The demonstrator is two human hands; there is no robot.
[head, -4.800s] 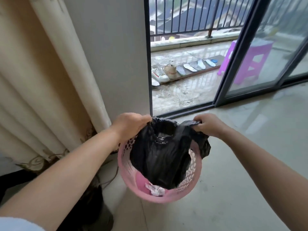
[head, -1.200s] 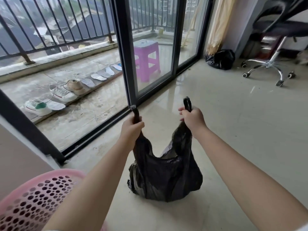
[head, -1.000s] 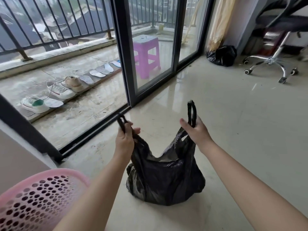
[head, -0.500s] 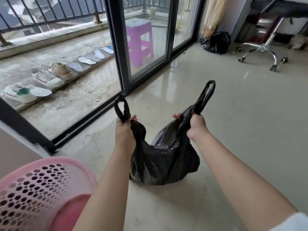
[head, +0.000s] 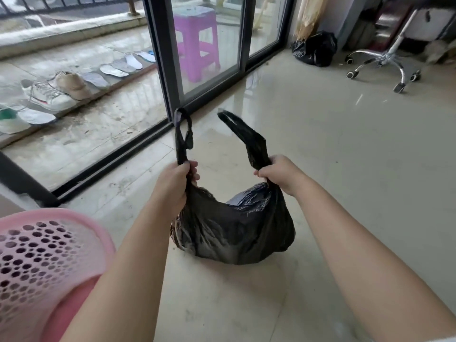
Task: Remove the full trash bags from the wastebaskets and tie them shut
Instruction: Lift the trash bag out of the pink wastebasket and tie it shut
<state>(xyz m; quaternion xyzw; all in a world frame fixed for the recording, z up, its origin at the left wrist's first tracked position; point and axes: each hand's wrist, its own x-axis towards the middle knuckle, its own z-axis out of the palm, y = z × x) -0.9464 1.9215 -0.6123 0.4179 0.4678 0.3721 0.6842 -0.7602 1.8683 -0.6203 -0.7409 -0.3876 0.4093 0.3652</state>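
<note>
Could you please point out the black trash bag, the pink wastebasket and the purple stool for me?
black trash bag (head: pixel 234 235), head view, on its bulging front side.
pink wastebasket (head: pixel 37 255), head view, on its perforated wall.
purple stool (head: pixel 195 14), head view, on its seat top, seen behind the glass door.

Home living space; balcony shoes (head: pixel 49 96); swivel chair (head: pixel 385 58)

A black trash bag (head: pixel 234 233) is hanging between the hands. Left of the left hand (head: pixel 172 183), a pink wastebasket (head: pixel 49 255) is showing round holes; beyond, a purple stool (head: pixel 197 43) is standing.
</note>
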